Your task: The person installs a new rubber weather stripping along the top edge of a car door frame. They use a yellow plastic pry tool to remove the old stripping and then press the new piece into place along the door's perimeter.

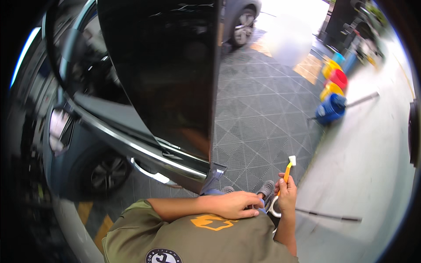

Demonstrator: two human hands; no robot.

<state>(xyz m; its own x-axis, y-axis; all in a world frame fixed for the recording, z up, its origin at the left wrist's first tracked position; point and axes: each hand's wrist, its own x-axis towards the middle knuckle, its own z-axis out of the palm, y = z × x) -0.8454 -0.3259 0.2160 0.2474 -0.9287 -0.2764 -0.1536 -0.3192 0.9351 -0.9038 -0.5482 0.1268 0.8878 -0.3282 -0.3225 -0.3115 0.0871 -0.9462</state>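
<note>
My right hand (287, 195) grips an orange-handled brush-like tool (287, 174) with a bent yellow neck and a white block-shaped head, held upright. Just beside that hand hangs a white ring, like a tape roll (274, 207); what holds it is hidden. My left hand (241, 205) is at my waist, its fingers curled over something bluish that I cannot make out. Ahead and to the left stands an open car door (151, 151) with chrome trim, a handle (150, 172) and a large dark, glossy pane (162, 65). Neither hand touches the door.
Grey grid tiles (263, 109) cover the floor. Along the right wall stand blue (330, 108), yellow and red (337, 79) buckets, with a pole by the blue one. A dark rod (329, 215) lies right of my wrist. Another car's wheel (242, 28) shows at the far end.
</note>
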